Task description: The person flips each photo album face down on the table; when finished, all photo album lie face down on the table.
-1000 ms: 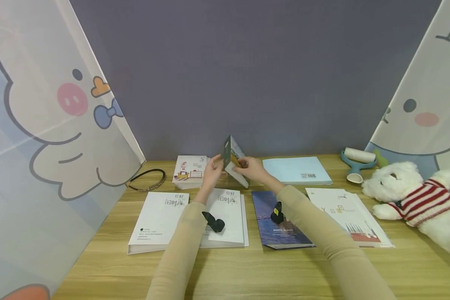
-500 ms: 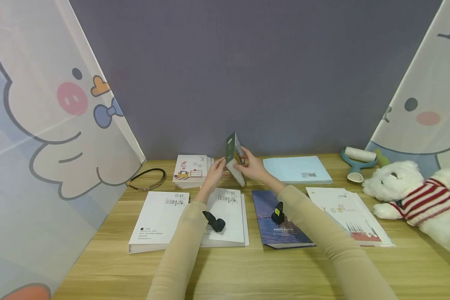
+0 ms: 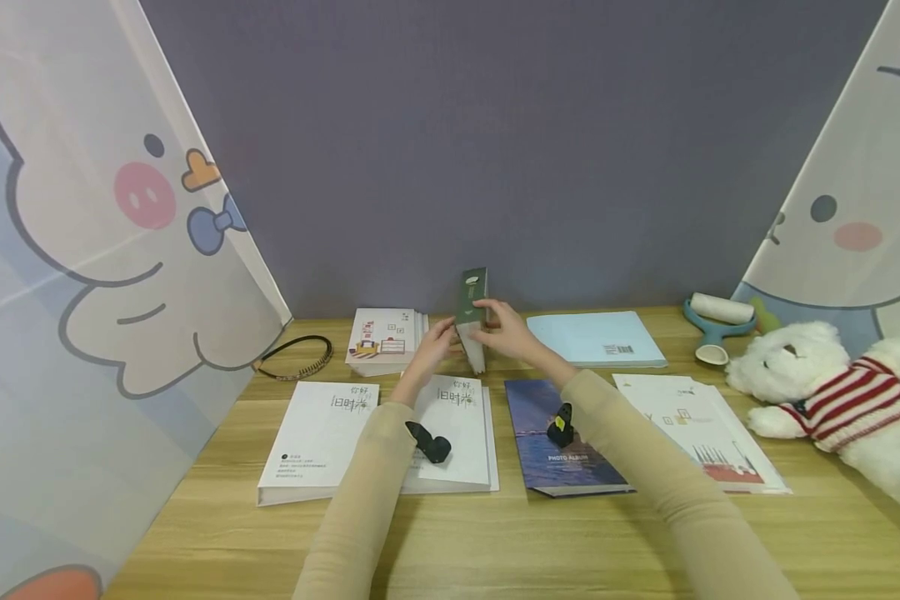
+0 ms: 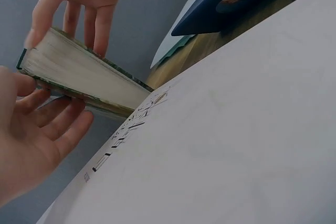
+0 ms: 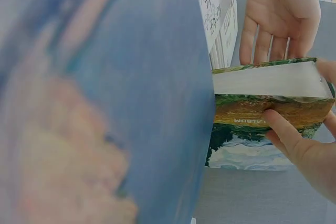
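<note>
A thick green photo album [image 3: 471, 317] stands upright on its edge at the back middle of the wooden table [image 3: 495, 542]. My right hand [image 3: 504, 329] grips it from the right, thumb on the painted cover [image 5: 262, 124] and fingers over its top. My left hand [image 3: 438, 342] lies with straight fingers flat against the album's left side. In the left wrist view the page edges [image 4: 79, 74] show between my left palm [image 4: 31, 129] and the right hand's fingers [image 4: 84, 9]. In the right wrist view the left hand [image 5: 278, 14] is an open palm behind the album.
Two white albums [image 3: 318, 442] [image 3: 453, 433], a blue album [image 3: 558, 442] and a white booklet [image 3: 701, 433] lie in a front row. Behind are a small album stack [image 3: 384, 340], a light blue book [image 3: 596, 340], a headband [image 3: 294, 358], a lint roller [image 3: 716, 321] and a plush bear [image 3: 832, 400].
The green album went from tilted and slightly spread to closed and upright, its spine now turned toward me. Both hands closed in on its sides.
</note>
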Demonstrator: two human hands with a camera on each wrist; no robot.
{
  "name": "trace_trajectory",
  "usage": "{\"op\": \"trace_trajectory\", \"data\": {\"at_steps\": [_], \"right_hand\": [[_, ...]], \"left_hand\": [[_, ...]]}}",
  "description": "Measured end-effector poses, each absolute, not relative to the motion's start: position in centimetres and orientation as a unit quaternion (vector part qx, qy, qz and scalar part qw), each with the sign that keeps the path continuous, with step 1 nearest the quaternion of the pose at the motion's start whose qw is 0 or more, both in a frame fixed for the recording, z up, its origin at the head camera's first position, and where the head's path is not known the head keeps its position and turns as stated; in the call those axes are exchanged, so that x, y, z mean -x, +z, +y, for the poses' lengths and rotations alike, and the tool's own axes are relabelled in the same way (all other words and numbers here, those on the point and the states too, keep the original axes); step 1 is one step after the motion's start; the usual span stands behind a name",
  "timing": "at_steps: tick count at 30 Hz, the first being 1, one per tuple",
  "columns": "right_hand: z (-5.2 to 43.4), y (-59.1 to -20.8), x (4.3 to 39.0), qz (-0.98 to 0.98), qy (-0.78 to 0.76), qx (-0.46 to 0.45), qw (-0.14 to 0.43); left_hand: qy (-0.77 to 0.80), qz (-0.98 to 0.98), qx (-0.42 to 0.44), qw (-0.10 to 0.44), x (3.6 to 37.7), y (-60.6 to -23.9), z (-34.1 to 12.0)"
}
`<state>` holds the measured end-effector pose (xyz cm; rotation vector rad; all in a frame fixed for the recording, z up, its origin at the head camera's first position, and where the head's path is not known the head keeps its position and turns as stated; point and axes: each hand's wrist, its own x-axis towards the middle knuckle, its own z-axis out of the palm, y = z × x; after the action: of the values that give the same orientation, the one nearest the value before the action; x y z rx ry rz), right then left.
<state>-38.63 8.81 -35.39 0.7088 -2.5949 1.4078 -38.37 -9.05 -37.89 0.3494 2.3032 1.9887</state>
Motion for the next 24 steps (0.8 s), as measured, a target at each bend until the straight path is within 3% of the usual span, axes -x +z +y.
{"op": "trace_trajectory", "data": {"at_steps": [14, 24], "right_hand": [[10.1, -35.1, 38.0, -0.854, 0.494, -0.145, 0.072], [11.3, -36.5, 38.4, -0.832, 0.546, -0.077, -0.063]], "left_hand": [[0.546, 0.812, -0.189, 0.084, 38.3, -38.6, -9.2], [0.444, 0.875, -0.189, 0.031, 38.3, -39.1, -9.4]]}}
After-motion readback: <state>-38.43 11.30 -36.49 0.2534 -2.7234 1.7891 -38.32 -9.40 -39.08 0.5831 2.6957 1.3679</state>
